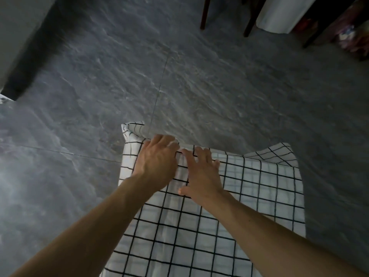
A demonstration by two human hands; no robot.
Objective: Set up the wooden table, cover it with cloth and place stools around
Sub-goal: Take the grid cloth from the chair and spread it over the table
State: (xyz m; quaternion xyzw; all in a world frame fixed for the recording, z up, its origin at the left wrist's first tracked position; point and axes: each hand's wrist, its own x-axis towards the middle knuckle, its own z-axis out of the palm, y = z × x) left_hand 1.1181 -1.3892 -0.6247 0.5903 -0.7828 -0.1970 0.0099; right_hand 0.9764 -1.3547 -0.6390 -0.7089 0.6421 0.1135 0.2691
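Head view shows the checked cloth [219,226] draped over the bench, corners hanging above grey floor [179,86]; left hand [157,160] and right hand [201,172] press flat on it, fingers [201,152] spread, gripping nothing.

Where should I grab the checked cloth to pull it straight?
Pinch the cloth at its far left corner, coming from above on the far side. That corner curls up loose past the table's edge, so fingers can probably close around it. The left hand already lies beside it; the right hand presses flat.
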